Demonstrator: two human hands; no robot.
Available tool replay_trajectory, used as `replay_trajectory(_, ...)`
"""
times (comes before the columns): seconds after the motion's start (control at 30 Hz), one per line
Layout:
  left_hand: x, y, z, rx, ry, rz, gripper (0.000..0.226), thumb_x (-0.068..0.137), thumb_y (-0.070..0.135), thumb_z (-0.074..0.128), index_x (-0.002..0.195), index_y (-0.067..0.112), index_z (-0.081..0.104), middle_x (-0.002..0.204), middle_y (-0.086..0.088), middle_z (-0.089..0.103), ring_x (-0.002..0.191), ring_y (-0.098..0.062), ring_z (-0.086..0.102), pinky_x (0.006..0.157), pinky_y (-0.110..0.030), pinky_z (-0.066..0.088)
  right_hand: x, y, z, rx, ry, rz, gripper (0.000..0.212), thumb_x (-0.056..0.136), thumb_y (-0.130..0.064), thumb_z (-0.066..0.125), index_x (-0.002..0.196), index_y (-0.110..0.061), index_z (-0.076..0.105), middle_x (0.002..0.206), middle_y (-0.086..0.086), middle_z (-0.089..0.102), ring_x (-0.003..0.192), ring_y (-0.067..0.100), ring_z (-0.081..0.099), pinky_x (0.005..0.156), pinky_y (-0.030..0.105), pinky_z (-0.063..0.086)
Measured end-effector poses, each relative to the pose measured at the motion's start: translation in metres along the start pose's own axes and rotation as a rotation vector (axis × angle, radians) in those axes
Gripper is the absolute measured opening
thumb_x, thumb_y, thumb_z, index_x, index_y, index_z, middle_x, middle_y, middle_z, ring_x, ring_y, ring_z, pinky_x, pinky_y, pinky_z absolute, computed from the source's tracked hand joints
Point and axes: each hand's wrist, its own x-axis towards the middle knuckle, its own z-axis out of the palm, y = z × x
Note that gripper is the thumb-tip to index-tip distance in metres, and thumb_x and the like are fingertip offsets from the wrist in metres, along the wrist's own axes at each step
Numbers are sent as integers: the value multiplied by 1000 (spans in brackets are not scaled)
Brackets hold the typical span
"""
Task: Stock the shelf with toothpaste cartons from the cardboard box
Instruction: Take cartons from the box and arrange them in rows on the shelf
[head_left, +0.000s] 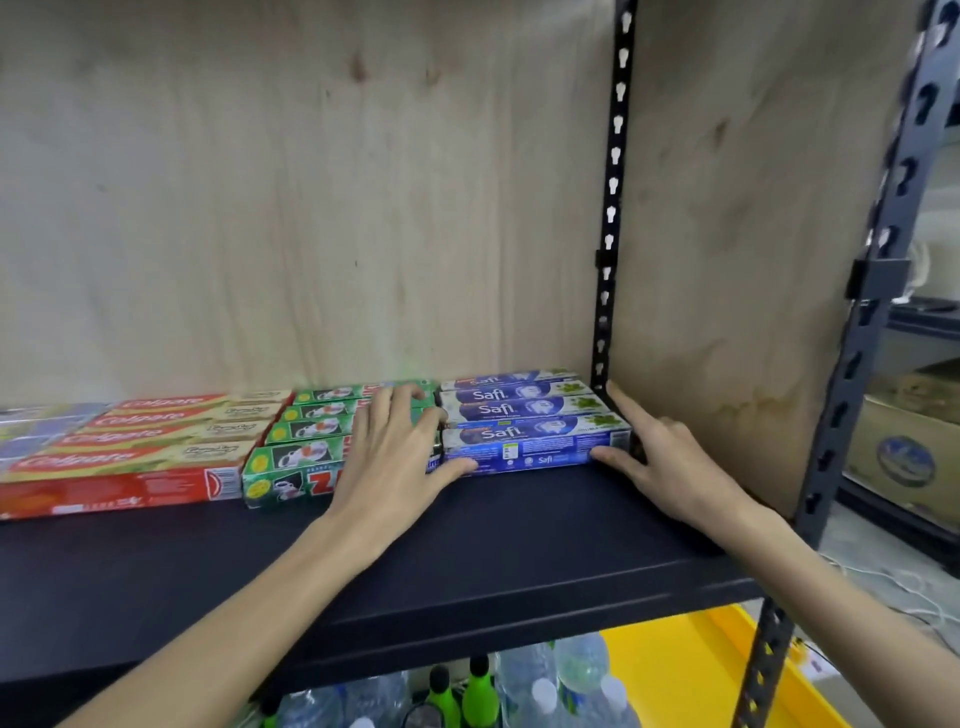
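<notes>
On the shelf, left hand: left hand lies flat, fingers straight, across the green cartons; thumb touches the front blue carton's left end
Right hand: right hand spread; thumb against the front face near the right end, forefinger stretched back along the row's right side; nothing gripped
Blue cartons: blue cartons, long glossy card boxes, white lettering; four side by side, back right corner, touching the green ones
Red cartons: red cartons further left, same long shape
Shelf: shelf dark, smooth, matt; plywood panel behind, grainy; slotted metal post
Below: clear plastic bottles; yellow tray
</notes>
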Motion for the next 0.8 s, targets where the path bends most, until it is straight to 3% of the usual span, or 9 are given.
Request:
replay_trajectory(0.17, 5, -4, 6, -14, -17, -37, 69, 82, 77, 52, 128, 26, 65, 137, 2, 48, 132, -22, 34, 108, -39, 31, 6, 3, 2, -30, 11, 11, 86, 91, -56, 62, 160, -40, 14, 99, 13, 58, 105, 39, 58, 96, 42, 48)
replay_trajectory(0.5, 9, -8, 10, -46, -52, -61, 77, 76, 85, 46, 132, 33, 63, 137, 8, 53, 132, -18, 37, 107, -38, 28, 7, 1, 3, -38, -35, 95, 84, 94, -55, 59, 161, -35, 12, 118, 19, 56, 118, 38, 53, 103, 45, 45)
replay_trajectory(0.8, 0, -1, 4, -92, -12, -31, 74, 83, 78, 51, 138, 29, 53, 136, 8, 55, 129, -17, 40, 105, -36, 28, -6, -11, -2, -114, 44, 136, 89, 87, -70, 55, 159, -31, 19, 130, 29, 53, 124, 49, 48, 107, 48, 41)
